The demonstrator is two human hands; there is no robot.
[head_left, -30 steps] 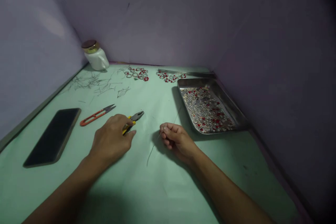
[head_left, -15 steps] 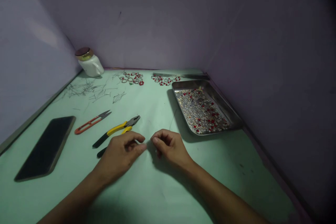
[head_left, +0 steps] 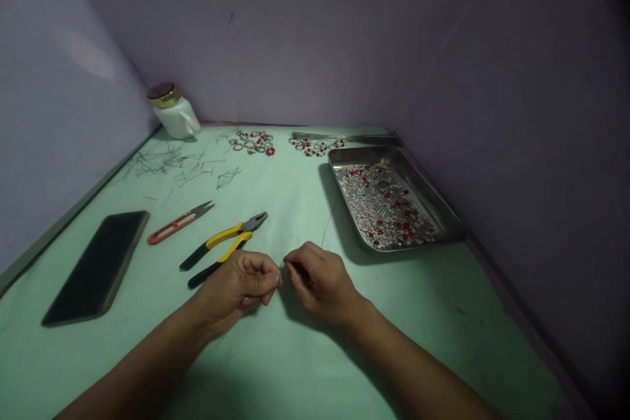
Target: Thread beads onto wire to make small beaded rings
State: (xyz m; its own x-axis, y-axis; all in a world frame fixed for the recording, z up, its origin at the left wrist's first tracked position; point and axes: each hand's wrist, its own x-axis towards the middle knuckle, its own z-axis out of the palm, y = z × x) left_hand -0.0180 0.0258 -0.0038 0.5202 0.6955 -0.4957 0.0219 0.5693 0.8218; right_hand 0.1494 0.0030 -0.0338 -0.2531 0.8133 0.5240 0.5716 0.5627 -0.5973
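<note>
Head view: thin wire (head_left: 324,233) is held at mid-table, just in front of the tray's near corner. It is gripped in the right hand (head_left: 319,279), thumb and forefinger pinched narrow; 1 loose strand is seen rising behind the knuckles toward the tray. Left hand (head_left: 251,285) is closed too, thumb pressed on curled fingers, tips just beside the right fingertips. Whether wire is pinched there can't be told; it's too small and covered.

Pliers (head_left: 249,226) are laid just beyond the left hand, handles spread, yellow and black. Contact with the hand can't be told. Red snips (head_left: 193,212) are placed left of those, then a dark phone (head_left: 98,266).

On the right, a metal tray (head_left: 426,180) is filled with beads (head_left: 388,207), mostly pale, some red. Along the back wall: 2 beaded pieces (head_left: 317,146), a bundle of straight rods (head_left: 364,139), and a white mug (head_left: 180,119), lidded. Wire scraps (head_left: 167,161) are scattered in front of the mug. Everything is set on a green tabletop (head_left: 295,354).
</note>
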